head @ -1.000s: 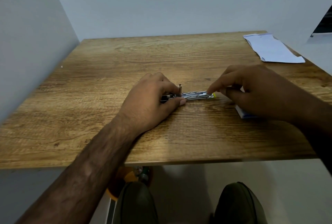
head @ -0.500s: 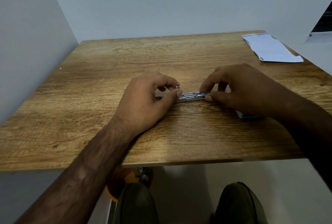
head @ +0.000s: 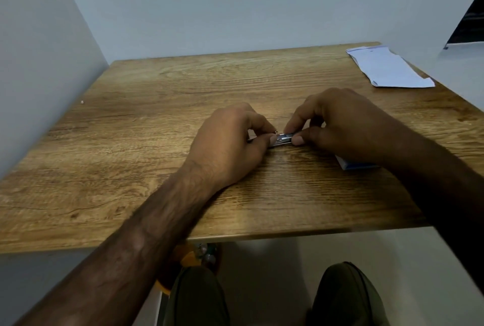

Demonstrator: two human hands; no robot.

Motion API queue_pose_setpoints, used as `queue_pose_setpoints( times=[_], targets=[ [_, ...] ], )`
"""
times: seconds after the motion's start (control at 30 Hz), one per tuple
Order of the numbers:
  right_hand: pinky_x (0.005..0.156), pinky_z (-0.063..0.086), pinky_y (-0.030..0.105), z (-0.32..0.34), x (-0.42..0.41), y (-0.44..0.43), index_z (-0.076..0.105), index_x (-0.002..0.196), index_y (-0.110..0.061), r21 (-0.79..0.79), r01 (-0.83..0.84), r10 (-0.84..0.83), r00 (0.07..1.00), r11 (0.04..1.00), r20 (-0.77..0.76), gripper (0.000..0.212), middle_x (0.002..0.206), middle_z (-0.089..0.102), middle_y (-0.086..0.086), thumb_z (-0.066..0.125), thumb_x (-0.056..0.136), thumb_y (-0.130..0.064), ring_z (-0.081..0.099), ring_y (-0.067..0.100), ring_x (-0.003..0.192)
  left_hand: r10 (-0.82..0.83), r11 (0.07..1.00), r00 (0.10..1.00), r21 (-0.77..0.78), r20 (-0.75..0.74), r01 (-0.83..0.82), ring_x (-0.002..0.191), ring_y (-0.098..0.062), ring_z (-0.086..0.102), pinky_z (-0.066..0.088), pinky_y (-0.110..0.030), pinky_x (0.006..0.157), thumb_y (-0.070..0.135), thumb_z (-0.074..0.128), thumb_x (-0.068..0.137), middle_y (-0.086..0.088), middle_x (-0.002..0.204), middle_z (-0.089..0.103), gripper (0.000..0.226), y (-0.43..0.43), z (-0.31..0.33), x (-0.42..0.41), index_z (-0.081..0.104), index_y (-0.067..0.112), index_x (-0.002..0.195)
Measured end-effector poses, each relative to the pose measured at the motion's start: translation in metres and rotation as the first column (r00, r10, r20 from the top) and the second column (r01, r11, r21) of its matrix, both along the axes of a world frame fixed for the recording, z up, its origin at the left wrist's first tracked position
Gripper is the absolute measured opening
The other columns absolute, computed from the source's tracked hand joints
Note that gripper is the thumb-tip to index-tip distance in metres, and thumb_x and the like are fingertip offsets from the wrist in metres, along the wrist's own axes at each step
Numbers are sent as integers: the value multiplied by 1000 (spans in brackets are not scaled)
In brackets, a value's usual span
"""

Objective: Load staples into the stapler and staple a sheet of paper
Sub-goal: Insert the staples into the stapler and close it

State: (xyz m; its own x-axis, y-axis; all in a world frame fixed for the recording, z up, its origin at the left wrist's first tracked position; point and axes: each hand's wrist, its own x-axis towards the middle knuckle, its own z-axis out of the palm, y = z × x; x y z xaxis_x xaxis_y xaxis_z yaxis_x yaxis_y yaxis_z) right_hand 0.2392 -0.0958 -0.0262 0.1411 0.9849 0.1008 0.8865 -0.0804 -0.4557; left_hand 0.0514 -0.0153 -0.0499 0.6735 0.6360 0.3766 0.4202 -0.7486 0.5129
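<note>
Stapler [head: 281, 139] lies mid-frame on the tabletop [head: 131, 168], long axis left-right, between both hands: left hand [head: 230, 147] fingers pinch its left end, right hand [head: 337, 126] fingers pinch its right end.

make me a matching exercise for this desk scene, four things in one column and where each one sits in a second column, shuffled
Things:
1. small silver metal stapler
2. folded white sheet of paper
3. small blue and white box
4. left hand

Places:
A. far right corner of the wooden table
B. partly hidden under the right hand
C. pinched between both hands
D. resting on the table, at the stapler's left end

Pairs: 1-C, 2-A, 3-B, 4-D
</note>
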Motion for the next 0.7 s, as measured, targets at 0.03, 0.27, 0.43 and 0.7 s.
queue_pose_setpoints(
  times=[0.03,0.27,0.43,0.7],
  targets=[
    [72,45,28,0,0,0,79,83,-39,1,2,-2,1000,1000,-6,12,82,72,-18,80,79,-28,63,-1,78,6,1000,1000,4,-14,-6,83,-12,61,55,-39,75,30,74,87,8,90,68,11,0,1,1,81,27,96],
    [75,47,29,0,0,1,79,85,-38,-5,23,-23,1000,1000,-4,11,84,73,-16,81,77,-30,63,2,84,42,995,991,100,-130,-29,84,-13,58,51,-33,70,32,69,89,11,92,64,12,-3,6,5,79,31,96],
    [73,43,27,1,-1,2,79,83,-38,-17,24,-25,1000,1000,-6,11,83,72,-18,81,78,-29,62,1,83,31,986,984,169,-177,-1,89,-14,59,53,-36,71,31,64,92,8,99,65,17,-6,8,3,78,30,102],
    [73,42,27,1,-1,1,78,81,-40,-3,26,-26,1000,1000,1,12,83,71,-18,81,78,-29,61,1,83,56,952,948,304,-314,45,100,-18,57,54,-40,75,38,47,98,6,107,59,30,-14,9,2,73,30,112]
  ],
)
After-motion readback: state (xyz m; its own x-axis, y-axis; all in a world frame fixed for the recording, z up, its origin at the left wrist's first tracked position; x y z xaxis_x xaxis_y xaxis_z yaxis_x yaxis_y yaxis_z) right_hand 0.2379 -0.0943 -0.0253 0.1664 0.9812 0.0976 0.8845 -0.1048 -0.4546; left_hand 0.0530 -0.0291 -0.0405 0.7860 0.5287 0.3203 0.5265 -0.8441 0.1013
